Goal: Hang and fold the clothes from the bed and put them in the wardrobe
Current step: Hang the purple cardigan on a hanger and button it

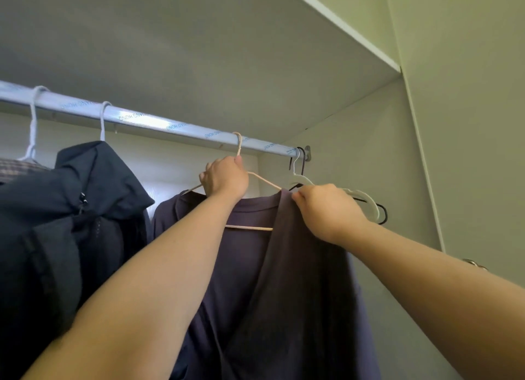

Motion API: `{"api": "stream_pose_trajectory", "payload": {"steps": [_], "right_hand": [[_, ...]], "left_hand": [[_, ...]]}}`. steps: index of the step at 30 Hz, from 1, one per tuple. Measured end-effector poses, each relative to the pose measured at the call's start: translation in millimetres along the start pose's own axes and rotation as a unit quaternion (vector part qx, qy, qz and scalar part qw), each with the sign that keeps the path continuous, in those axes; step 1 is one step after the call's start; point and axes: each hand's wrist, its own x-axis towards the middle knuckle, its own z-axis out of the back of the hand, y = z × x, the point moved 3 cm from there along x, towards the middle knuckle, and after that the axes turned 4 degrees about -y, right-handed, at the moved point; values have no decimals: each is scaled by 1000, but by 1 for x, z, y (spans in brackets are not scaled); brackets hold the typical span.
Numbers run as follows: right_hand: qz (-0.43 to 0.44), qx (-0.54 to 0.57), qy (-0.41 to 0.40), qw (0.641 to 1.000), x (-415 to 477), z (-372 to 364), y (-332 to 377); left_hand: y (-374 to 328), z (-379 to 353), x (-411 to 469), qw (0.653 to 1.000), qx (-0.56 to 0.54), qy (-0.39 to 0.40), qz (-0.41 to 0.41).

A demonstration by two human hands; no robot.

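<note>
A purple shirt (255, 280) hangs on a beige hanger (250, 228) whose hook sits over the white wardrobe rail (142, 121). My left hand (224, 179) grips the hanger just under its hook. At the shirt's right shoulder, my right hand (326, 212) pinches the purple fabric. The shirt's lower part runs out of the frame's bottom edge.
A dark blue jacket (85, 209) hangs left of the shirt, and a checked garment (17, 166) is at the far left. Empty white and black hangers (366, 198) hang at the rail's right end by the wardrobe side wall (383, 158). A shelf (341, 24) runs overhead.
</note>
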Motion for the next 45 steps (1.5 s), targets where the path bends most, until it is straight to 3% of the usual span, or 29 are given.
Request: {"api": "stream_pose_trajectory", "payload": {"steps": [11, 18, 23, 30, 39, 42, 45], "right_hand": [[82, 188, 22, 979, 2, 16, 97], [82, 196, 14, 977, -9, 14, 103], [71, 202, 11, 977, -11, 21, 97], [82, 204, 90, 971, -7, 28, 90], [54, 231, 282, 930, 7, 45, 109], [30, 226, 342, 912, 16, 49, 111], [15, 217, 397, 892, 23, 49, 111]], "left_hand": [[66, 83, 14, 992, -1, -77, 99], [59, 98, 4, 994, 17, -52, 98], [54, 94, -3, 988, -57, -63, 126], [61, 79, -8, 982, -108, -73, 134], [38, 112, 2, 972, -46, 89, 213], [20, 122, 12, 945, 29, 188, 265], [-1, 129, 16, 910, 32, 267, 317]]}}
